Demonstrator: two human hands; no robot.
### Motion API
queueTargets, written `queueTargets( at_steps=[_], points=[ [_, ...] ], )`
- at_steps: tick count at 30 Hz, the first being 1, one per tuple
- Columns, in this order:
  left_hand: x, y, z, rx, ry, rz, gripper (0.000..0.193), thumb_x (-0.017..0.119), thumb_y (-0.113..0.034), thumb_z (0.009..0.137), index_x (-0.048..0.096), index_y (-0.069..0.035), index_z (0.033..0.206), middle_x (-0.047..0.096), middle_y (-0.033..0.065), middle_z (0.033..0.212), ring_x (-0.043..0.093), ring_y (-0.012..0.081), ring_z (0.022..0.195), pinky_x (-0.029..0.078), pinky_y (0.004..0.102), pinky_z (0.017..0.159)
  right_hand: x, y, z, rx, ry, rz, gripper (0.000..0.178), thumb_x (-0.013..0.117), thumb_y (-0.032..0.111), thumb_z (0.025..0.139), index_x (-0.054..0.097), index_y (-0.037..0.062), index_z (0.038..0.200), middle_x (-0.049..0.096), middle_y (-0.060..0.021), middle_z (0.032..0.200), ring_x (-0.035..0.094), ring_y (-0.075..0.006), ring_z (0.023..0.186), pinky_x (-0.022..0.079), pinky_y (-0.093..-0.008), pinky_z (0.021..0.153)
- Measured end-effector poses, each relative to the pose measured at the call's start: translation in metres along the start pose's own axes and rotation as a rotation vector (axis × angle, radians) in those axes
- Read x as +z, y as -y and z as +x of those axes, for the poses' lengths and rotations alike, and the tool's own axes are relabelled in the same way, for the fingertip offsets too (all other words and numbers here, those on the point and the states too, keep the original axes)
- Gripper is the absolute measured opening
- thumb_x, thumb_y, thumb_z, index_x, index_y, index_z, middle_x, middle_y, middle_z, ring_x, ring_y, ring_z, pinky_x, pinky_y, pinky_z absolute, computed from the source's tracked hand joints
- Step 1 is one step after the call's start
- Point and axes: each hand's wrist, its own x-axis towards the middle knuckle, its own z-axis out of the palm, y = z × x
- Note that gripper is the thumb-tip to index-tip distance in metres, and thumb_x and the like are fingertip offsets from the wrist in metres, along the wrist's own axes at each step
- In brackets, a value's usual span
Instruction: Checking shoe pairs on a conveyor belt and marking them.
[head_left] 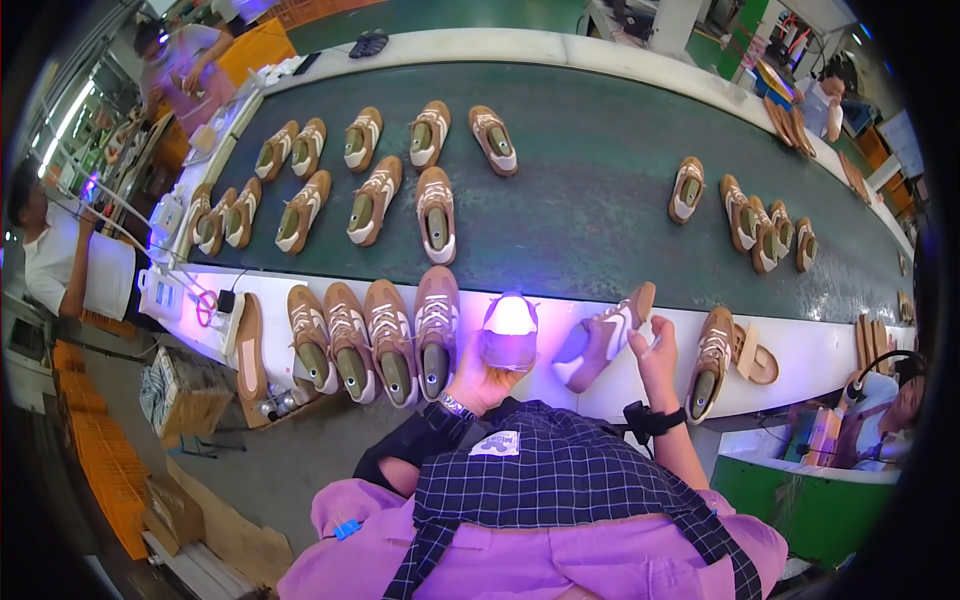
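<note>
My left hand (487,383) is closed around a shoe (510,340), holding it upright above the white table edge. The shoe's end faces me and a bright purple-white light washes it out. To its right, a brown-and-white sneaker (600,342) leans with its toe up and away, its heel part blurred. Beside that sneaker is my right hand (656,358), thumb and forefinger apart; whether it touches the shoe I cannot tell. Left of my left hand, several brown lace-up sneakers (388,335) stand in a row. Another sneaker (711,362) stands right of my right hand.
A dark green conveyor belt (570,190) carries sneakers in two groups. Loose soles (250,345) and scissors (204,308) lie at the left. Sandal-like soles (762,364) lie at the right. A cardboard box (186,395) stands below the table. Co-workers (75,255) are around the line.
</note>
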Motion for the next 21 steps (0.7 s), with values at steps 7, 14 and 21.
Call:
queueTargets(
  at_steps=[7,14,21],
  points=[
    [0.017,0.017,0.006,0.094,-0.083,0.347,0.043,0.042,-0.037,0.094,0.047,-0.007,0.123,0.056,0.0109,0.116,0.058,0.0264,0.103,0.049,0.0445,0.088,0.062,0.128,-0.052,-0.772,0.289,-0.001,0.077,0.077,0.022,0.069,0.037,-0.0017,0.130,0.049,-0.0216,0.125,0.049,-0.0325,0.116,0.039,-0.0364,0.098],
    [0.062,-0.031,-0.041,0.201,-0.368,1.656,0.057,0.061,-0.036,0.082,0.044,0.000,0.122,0.058,0.0158,0.107,0.059,0.0263,0.097,0.050,0.0382,0.081,0.066,0.143,-0.024,-0.811,0.326,-0.080,0.075,0.076,0.021,0.070,0.038,0.0000,0.131,0.056,-0.0221,0.112,0.057,-0.0339,0.103,0.047,-0.0376,0.087],
    [0.114,-0.028,-0.034,0.859,0.130,2.275,0.086,0.073,-0.022,0.066,0.032,-0.002,0.139,0.050,0.0167,0.115,0.054,0.0295,0.102,0.046,0.0353,0.084,0.075,0.161,-0.026,-0.872,0.422,-0.099,0.072,0.075,0.023,0.070,0.040,-0.0022,0.129,0.057,-0.0235,0.111,0.058,-0.0361,0.103,0.048,-0.0382,0.087]
  ],
)
